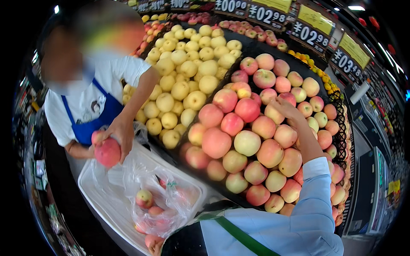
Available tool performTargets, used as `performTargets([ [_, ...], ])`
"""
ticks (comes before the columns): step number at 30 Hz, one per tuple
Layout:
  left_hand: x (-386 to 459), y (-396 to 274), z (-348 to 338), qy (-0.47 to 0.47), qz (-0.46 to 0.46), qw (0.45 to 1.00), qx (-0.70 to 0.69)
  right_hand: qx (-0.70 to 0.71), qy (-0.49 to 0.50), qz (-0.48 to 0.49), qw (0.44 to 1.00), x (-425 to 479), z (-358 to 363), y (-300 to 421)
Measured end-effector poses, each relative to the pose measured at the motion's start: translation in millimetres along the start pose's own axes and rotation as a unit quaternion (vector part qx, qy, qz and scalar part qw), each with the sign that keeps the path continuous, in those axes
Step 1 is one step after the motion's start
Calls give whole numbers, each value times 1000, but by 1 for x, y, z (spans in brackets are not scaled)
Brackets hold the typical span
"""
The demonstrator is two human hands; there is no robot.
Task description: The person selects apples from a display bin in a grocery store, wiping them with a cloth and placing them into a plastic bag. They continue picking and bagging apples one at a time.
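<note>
My right hand (286, 108) reaches over the heaped red and yellow apples (247, 143). Its fingers touch a yellowish apple (274, 114) in the upper part of the heap; whether they grip it is hidden. At the bottom edge, only part of my left hand (156, 248) shows, against a pink apple (152, 240) in the white plastic tub (96, 200). Its grip cannot be made out. Beside that apple, a clear plastic bag (161, 208) with several apples inside lies in the tub.
A co-worker in a blue apron (93, 124) stands at the left, with two apples (107, 150) in their hands above the tub. Yellow pears (179, 91) fill the neighbouring bin. Price signs (267, 14) hang behind the display. Black netting (341, 124) borders the apples at right.
</note>
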State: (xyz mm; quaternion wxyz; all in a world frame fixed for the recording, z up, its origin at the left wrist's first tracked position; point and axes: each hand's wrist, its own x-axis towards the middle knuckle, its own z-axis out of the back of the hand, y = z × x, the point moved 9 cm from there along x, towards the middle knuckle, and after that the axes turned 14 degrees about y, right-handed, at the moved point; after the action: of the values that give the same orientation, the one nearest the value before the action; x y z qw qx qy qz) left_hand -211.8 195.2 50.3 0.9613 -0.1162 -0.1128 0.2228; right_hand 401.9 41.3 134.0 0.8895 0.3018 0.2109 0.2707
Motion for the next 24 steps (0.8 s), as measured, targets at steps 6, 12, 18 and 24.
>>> performTargets([
  [6,-21,-23,3,4,17,1000,-7,-215,-155,222,938,-17,6,56],
  [12,-39,-31,-2,-21,51,997,-51,-47,304,496,812,-150,-205,263],
  [18,-44,-31,-11,-32,36,998,-49,-170,478,542,670,-198,-458,275],
  [24,-41,-28,-11,-36,33,997,-53,-283,466,581,604,-177,-620,241],
])
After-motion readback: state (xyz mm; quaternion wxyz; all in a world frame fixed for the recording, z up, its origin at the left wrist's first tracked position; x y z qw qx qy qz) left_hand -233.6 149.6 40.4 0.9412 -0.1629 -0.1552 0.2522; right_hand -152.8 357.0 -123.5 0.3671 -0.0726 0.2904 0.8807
